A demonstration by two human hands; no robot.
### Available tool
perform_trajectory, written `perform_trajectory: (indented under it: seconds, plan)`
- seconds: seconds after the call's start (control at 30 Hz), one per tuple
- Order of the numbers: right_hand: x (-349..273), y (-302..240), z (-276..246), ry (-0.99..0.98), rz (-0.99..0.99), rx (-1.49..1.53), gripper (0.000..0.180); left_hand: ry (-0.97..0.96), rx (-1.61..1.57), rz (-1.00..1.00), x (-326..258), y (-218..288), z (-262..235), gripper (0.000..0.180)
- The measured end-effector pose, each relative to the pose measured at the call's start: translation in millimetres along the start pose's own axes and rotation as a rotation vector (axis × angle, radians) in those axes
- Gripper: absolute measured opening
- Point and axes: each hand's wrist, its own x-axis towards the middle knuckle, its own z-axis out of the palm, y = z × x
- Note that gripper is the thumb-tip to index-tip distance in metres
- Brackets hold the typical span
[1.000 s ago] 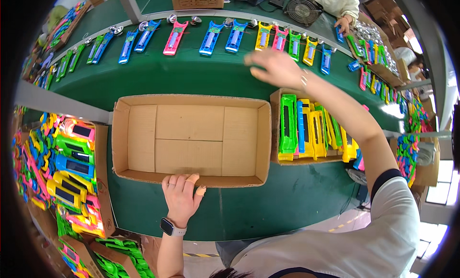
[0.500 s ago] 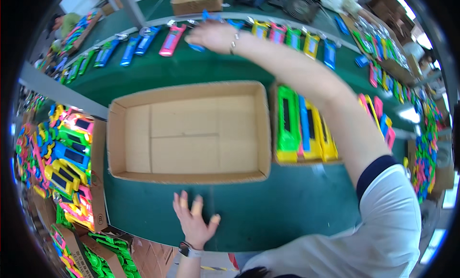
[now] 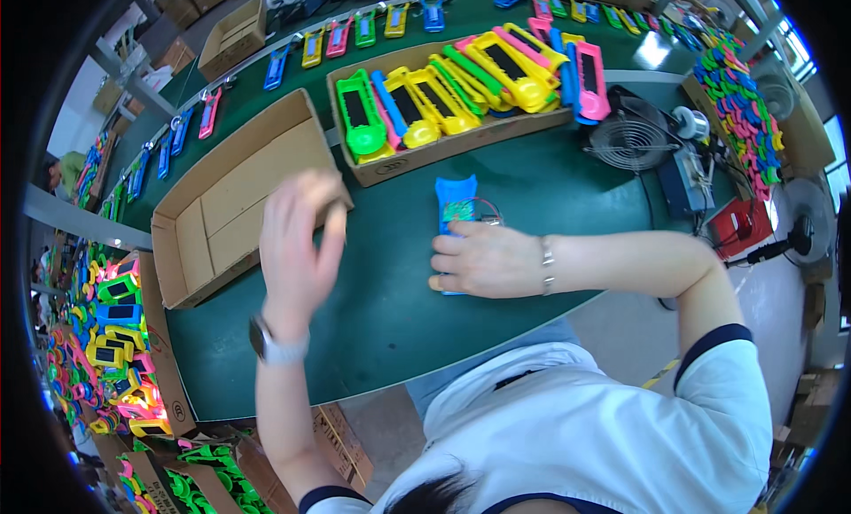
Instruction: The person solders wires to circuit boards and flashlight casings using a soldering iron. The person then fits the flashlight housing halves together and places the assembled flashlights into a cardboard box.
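- Green worktable [image 3: 390,337] fills most of the view, edges bowed by the lens; grey floor [image 3: 612,332] below R.
- Blue long plastic casing [image 3: 456,190] lies on the tabletop, roughly centre, mostly under the R hand [image 3: 490,259]; upper end w/ two prongs sticks out past the fingers.
- Small green circuit board [image 3: 457,211] shows in that casing, w/ thin red wire [image 3: 486,202] looping off to its R.
- R hand: holding the blue casing, palm down, fingers bent across it; slim metal bracelet [image 3: 547,264] on wrist.
- L hand [image 3: 300,244]: motion-blurred, thumb well apart from fingers, so wide; overlaps R end of the shallow brown cardboard box [image 3: 239,204]. Can't tell if touching. Dark-faced watch w/ pale strap [image 3: 285,347] on wrist.
- Shallow box sits at an angle, inner base showing.
- Long brown cardboard carton [image 3: 470,146] just beyond the blue casing, packed w/ yellow, green, pink & blue plastic casings [image 3: 514,66], some leaning over its R end.
- Bkgd: row of coloured casings w/ circuit boards [image 3: 364,28] along the far side.
- Far L: brown carton heaped w/ mixed-colour plastic parts [image 3: 115,337].
- R side: round wire-guard fan [image 3: 631,144] near the packed carton; red box [image 3: 741,226] farther R.
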Motion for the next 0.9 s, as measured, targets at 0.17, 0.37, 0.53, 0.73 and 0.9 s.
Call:
perform_trajectory:
  seconds: [0.17, 0.37, 0.53, 0.73, 0.9]
  plan:
    - [-2.5, -7.9, 8.5, 0.318, 0.072, 0.145, 0.029, -0.263, 0.007, 0.026, 78.3, -10.4, 49.8, 0.027]
    - [-28.4, 107.5, -39.7, 0.344, 0.835, -0.028, 0.051, -0.426, 0.221, -0.079, 117.7, -54.8, 101.1, 0.036]
    - [-17.3, 189.6, -8.1, 0.003, 1.22, -0.14, 0.064, -0.528, 0.277, -0.424, 115.9, -58.6, 138.0, 0.052]
    - [-3.8, 194.4, 6.6, -0.138, 1.015, -0.035, 0.075, -0.312, 0.305, -0.362, 97.2, -57.7, 160.9, 0.052]
    - [-12.6, 200.1, -30.1, -0.234, 1.16, 0.1, 0.08, -0.159, 0.189, -0.07, 82.5, 8.4, 114.4, 0.049]
